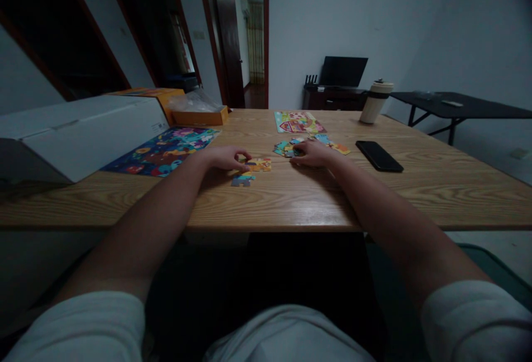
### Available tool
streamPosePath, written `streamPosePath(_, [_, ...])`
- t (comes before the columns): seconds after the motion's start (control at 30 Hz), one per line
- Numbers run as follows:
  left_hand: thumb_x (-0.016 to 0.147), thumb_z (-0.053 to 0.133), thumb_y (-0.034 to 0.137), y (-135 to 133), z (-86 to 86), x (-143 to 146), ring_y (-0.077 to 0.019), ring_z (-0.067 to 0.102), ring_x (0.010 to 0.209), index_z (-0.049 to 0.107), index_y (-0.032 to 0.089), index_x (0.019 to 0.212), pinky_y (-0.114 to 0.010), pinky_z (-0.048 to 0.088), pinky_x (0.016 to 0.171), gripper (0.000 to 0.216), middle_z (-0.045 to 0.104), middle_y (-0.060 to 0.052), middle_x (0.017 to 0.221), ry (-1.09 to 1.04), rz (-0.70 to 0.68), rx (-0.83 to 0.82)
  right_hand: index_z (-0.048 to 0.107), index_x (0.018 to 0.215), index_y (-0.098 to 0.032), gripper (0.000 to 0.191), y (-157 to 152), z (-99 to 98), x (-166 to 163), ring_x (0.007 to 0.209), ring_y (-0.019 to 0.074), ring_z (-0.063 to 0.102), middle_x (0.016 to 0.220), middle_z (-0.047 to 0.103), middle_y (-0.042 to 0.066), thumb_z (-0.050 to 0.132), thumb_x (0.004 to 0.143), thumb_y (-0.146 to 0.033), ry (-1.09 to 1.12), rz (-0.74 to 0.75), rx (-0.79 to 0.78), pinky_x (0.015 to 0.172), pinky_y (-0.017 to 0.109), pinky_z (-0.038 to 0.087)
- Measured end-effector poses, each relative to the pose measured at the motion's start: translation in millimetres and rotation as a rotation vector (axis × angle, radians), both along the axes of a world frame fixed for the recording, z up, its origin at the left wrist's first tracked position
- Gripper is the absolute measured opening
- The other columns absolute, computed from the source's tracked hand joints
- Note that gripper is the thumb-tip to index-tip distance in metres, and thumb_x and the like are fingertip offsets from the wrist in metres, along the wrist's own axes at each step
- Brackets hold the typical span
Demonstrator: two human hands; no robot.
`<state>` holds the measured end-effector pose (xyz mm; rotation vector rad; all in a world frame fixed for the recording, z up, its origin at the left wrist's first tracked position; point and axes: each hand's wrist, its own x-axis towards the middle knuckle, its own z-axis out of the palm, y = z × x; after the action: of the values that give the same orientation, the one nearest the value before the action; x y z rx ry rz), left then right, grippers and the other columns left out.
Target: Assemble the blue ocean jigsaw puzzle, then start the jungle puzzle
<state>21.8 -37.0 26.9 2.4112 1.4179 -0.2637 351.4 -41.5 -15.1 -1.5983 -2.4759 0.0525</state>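
My left hand (226, 158) rests on the wooden table (291, 201), fingertips touching a small joined cluster of orange and yellow puzzle pieces (261, 164). A blue and grey piece (243, 180) lies just in front of that hand. My right hand (312, 153) sits on a heap of loose colourful puzzle pieces (286, 147), fingers curled over them; whether it grips one is hidden. More loose pieces (334, 144) lie to its right.
A finished-looking puzzle sheet (298, 122) lies further back. A dark colourful picture board (166, 151) is at left beside a white box (78, 134) and an orange box (199, 113). A black phone (379, 156) and a lidded cup (376, 101) stand at right.
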Motion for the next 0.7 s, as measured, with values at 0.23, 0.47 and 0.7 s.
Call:
streamPosePath(0.23, [0.080, 0.058, 0.072, -2.7, 1.9, 2.5, -0.0246, 0.062, 0.098, 0.052, 0.026, 0.145, -0.030, 0.043, 0.084, 0.079, 0.070, -0.008, 0.114, 0.004, -0.006, -0.019, 0.067, 0.110, -0.020, 0.049, 3.8, 1.0, 2.1, 0.092, 0.0295, 0.065, 0.109, 0.070, 0.013, 0.074, 0.075, -0.053, 0.143, -0.027, -0.036, 0.081, 0.040, 0.051])
streamPosePath(0.47, [0.081, 0.058, 0.071, -3.4, 1.8, 4.4, -0.0262, 0.060, 0.106, 0.053, 0.023, 0.145, -0.030, 0.043, 0.086, 0.080, 0.064, -0.012, 0.128, -0.009, -0.026, 0.000, 0.058, 0.118, -0.021, 0.058, -0.6, -1.3, 1.8, 0.092, 0.0271, 0.064, 0.110, 0.068, 0.012, 0.077, 0.071, -0.050, 0.244, -0.045, -0.046, 0.078, 0.038, 0.050])
streamPosePath(0.7, [0.079, 0.057, 0.073, -3.1, 1.1, 4.0, -0.0272, 0.059, 0.109, 0.052, 0.024, 0.146, -0.031, 0.043, 0.089, 0.083, 0.064, -0.012, 0.130, -0.028, -0.023, -0.009, 0.057, 0.122, -0.021, 0.065, 2.4, -3.3, 6.9, 0.104, 0.0289, 0.064, 0.120, 0.066, 0.012, 0.079, 0.069, -0.051, 0.237, -0.022, -0.068, 0.090, 0.040, 0.049])
